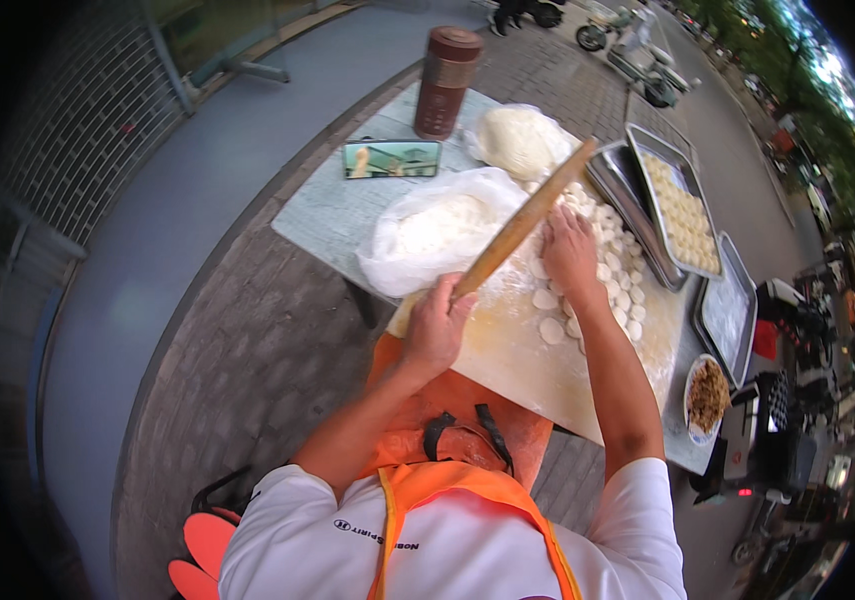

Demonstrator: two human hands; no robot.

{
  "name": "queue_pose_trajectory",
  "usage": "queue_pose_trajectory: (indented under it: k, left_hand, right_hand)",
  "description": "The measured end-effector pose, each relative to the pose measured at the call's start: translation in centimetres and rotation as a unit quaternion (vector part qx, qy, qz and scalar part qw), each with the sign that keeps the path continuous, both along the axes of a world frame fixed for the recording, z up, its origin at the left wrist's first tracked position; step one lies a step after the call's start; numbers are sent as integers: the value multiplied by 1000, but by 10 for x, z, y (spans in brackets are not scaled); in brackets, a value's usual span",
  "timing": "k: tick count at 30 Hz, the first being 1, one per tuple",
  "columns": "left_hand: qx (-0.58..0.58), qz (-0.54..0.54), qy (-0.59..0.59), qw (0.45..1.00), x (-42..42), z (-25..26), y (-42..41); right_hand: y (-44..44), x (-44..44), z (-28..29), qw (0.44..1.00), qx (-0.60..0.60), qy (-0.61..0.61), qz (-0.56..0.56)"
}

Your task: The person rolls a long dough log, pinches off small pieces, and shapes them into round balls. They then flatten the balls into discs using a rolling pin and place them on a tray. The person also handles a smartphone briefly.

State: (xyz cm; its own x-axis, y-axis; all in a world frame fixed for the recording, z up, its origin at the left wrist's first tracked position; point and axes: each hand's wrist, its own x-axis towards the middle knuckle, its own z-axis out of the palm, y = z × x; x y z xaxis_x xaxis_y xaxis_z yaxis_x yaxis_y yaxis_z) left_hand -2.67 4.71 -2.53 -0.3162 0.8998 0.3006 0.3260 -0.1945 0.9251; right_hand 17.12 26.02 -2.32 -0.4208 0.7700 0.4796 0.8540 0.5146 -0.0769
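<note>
My left hand (435, 326) grips the near end of a wooden rolling pin (525, 217), which points up and to the right above the board. My right hand (570, 247) reaches down onto small dough pieces (613, 259), its fingertips partly hidden among them; whether it holds one I cannot tell. Flattened dough rounds (545, 299) lie on the floured board (510, 337) beside my right forearm. An open plastic bag of flour (442, 225) sits left of the pin. Behind it rests a large lump of dough (521, 142) in plastic.
A brown tumbler (448, 82) and a propped phone (392, 159) stand at the table's far left. To the right are a metal tray with rows of shaped dough (675, 202), another metal tray (727, 307) and a bowl of filling (707, 397). A scooter (637, 60) stands beyond.
</note>
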Motion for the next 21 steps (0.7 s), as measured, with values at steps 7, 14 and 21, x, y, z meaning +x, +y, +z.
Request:
queue_pose_trajectory:
  k: [7, 14, 21]
  left_hand:
    - [18, -9, -4, 1000, -2, 2, -2]
    - [21, -16, -10, 1000, -3, 0, 0]
    - [30, -21, -14, 999, -2, 0, -1]
  right_hand:
    - [-42, -16, 17, 999, -39, 8, -6]
    - [-78, -19, 42, 976, -93, 163, 107]
    - [-162, -16, 19, 979, -124, 71, 144]
